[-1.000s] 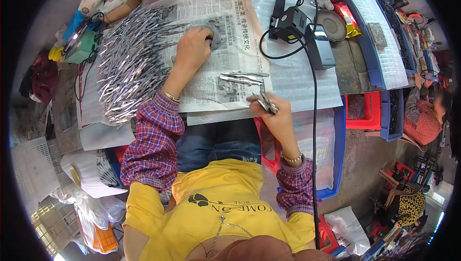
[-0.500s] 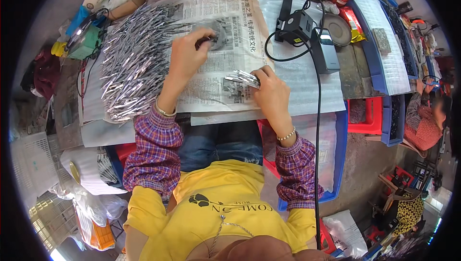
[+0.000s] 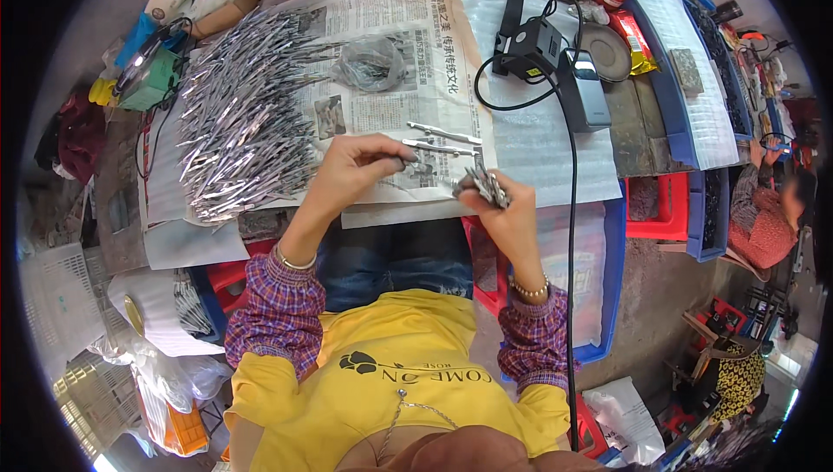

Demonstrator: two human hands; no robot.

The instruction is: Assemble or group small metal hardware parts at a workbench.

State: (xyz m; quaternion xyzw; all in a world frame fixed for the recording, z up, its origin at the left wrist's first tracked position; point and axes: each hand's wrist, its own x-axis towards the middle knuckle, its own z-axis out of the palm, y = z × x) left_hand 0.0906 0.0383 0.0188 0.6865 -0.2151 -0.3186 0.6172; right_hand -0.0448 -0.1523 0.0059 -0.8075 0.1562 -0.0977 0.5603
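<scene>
Both hands are pulling back off the newspaper (image 3: 390,64) toward the counter's near edge, left hand (image 3: 360,164) pinching one thin metal piece (image 3: 415,162), right hand (image 3: 495,203) clutching a small bundle of pieces (image 3: 482,184), so sorting's rolling along.

At frame centre, the left hand (image 3: 351,168) pinches one metal piece (image 3: 408,160) while the right hand (image 3: 503,212) grips a bundle (image 3: 482,184). A metal pile (image 3: 243,116) covers the newspaper (image 3: 408,47) at upper left.
</scene>
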